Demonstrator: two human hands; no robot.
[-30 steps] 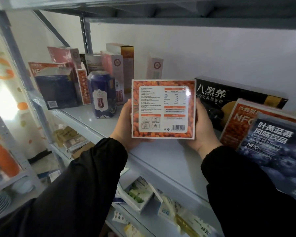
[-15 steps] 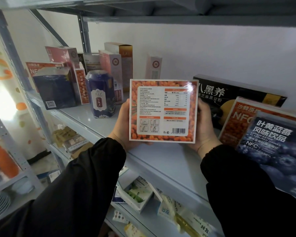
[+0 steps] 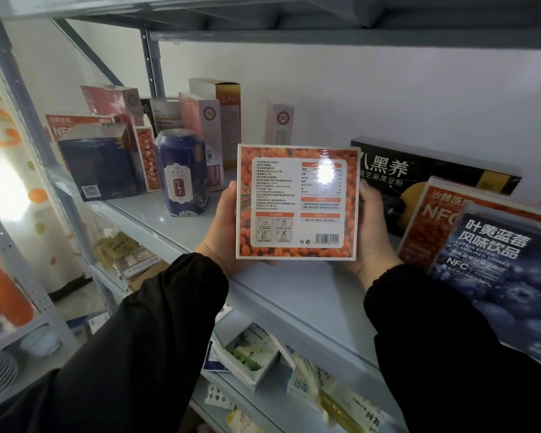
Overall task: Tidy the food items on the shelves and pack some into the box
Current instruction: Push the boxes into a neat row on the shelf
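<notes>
Little has changed in the last second. You still hold the orange box (image 3: 297, 203) between both hands, your left hand (image 3: 224, 226) gripping its left edge and your right hand (image 3: 372, 232) its right edge. Its printed back faces you, just above the front edge of the shelf (image 3: 294, 292), between the blue tin (image 3: 181, 173) and the black box (image 3: 419, 173). It has only tipped slightly, so glare now covers part of the label. You seem to be checking it, so it is neither shelved nor packed yet.
</notes>
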